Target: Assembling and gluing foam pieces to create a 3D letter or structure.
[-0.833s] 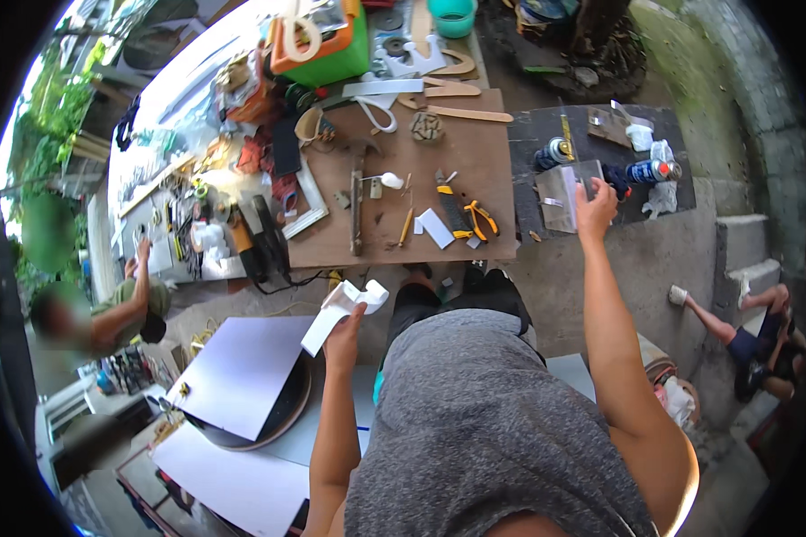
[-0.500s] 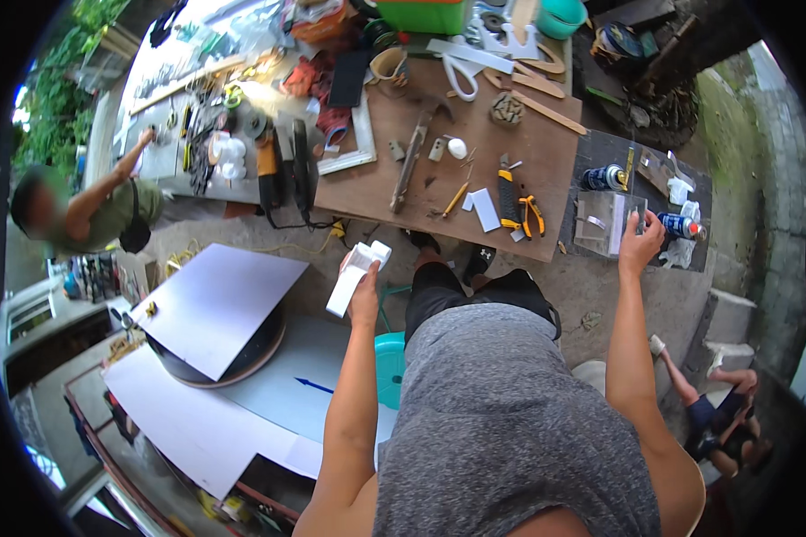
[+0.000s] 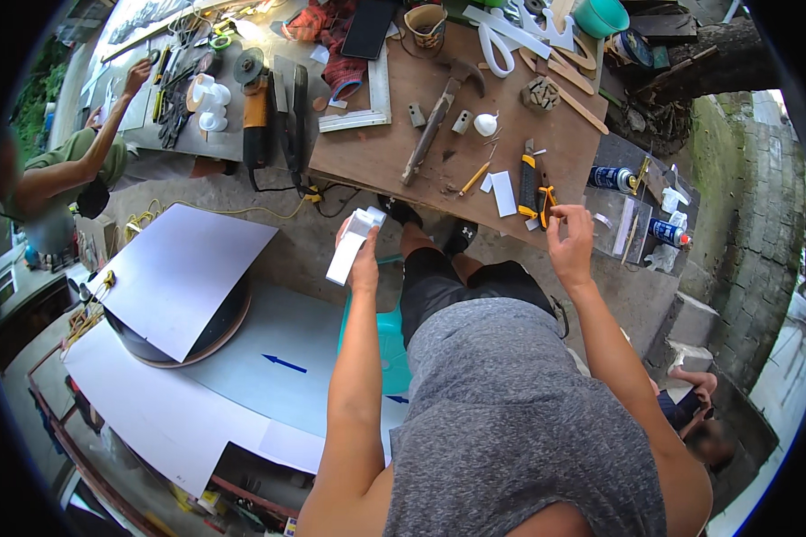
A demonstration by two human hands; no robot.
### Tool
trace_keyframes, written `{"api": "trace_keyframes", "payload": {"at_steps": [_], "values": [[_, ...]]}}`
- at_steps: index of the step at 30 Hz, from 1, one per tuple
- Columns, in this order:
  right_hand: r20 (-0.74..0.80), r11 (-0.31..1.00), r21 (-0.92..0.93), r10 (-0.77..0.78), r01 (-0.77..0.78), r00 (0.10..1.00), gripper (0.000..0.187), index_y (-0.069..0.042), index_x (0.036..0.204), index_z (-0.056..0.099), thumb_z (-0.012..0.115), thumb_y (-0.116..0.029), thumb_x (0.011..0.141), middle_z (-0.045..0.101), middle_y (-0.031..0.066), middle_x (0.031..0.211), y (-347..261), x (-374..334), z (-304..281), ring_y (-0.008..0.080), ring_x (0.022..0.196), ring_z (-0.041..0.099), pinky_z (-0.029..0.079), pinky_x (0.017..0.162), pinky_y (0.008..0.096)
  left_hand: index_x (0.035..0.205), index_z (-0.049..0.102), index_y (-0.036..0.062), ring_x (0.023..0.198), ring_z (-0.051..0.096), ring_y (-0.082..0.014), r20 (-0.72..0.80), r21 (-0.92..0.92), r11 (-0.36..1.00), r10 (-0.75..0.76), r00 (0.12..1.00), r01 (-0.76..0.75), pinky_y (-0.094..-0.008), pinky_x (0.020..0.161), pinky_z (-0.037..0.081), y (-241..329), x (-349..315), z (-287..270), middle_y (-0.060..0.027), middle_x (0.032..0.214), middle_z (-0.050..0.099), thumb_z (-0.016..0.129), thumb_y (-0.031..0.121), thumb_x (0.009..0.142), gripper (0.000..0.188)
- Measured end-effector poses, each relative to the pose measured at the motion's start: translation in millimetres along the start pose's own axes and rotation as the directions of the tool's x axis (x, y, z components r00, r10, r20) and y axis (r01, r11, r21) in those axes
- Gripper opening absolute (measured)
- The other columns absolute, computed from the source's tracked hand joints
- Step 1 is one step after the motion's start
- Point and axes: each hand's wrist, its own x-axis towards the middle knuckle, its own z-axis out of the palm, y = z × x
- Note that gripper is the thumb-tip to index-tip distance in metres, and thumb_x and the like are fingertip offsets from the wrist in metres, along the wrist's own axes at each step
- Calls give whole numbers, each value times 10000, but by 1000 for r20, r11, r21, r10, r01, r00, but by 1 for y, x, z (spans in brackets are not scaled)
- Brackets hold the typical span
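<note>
My left hand (image 3: 360, 255) is closed around white rectangular pieces (image 3: 347, 249), a flat strip with a smaller blocky part at its upper end, held left of my body off the table's near edge. My right hand (image 3: 571, 246) is raised at the table's right front corner with bent fingers, thumb and forefinger close together. Whatever may be between them is too small to make out. Just past its fingertips lie orange-and-black pliers (image 3: 548, 199) and a yellow-and-black utility knife (image 3: 528, 190). White rectangular pieces (image 3: 504, 193) rest left of the knife.
On the brown table (image 3: 358, 157) lie a hammer (image 3: 441, 116) and a pencil (image 3: 475, 179). An angle grinder (image 3: 255, 112) is farther left. Spray cans (image 3: 669, 234) stand on a dark side board. A white sheet (image 3: 188, 277) tops a round drum. Another person (image 3: 72, 179) reaches over the left table.
My right hand has left the side board and moved left to the table corner by the pliers. My left hand still holds the white pieces. The view has shifted slightly.
</note>
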Motion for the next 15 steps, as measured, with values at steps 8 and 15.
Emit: {"api": "trace_keyframes", "payload": {"at_steps": [8, 15], "values": [[36, 994, -26, 111, -111, 993, 166, -27, 1002, 634, 648, -5, 839, 611, 108, 935, 24, -6, 3, 273, 882, 588, 453, 812, 386, 1222, 633, 17, 1100, 607, -266, -62, -22, 999, -50, 997, 48, -376, 961, 475, 5, 7, 29, -114, 1186, 632, 824, 166, 820, 470], [168, 997, 39, -66, 60, 984, 155, -13, 1003, 637, 637, 5, 849, 618, 145, 951, -14, 17, 11, 324, 939, 592, 471, 848, 414, 1221, 634, 14, 1099, 611, -278, -128, -10, 999, -39, 991, 39, -386, 967, 475, -8, 19, 25, -118, 1183, 640, 817, 166, 826, 461]]}}
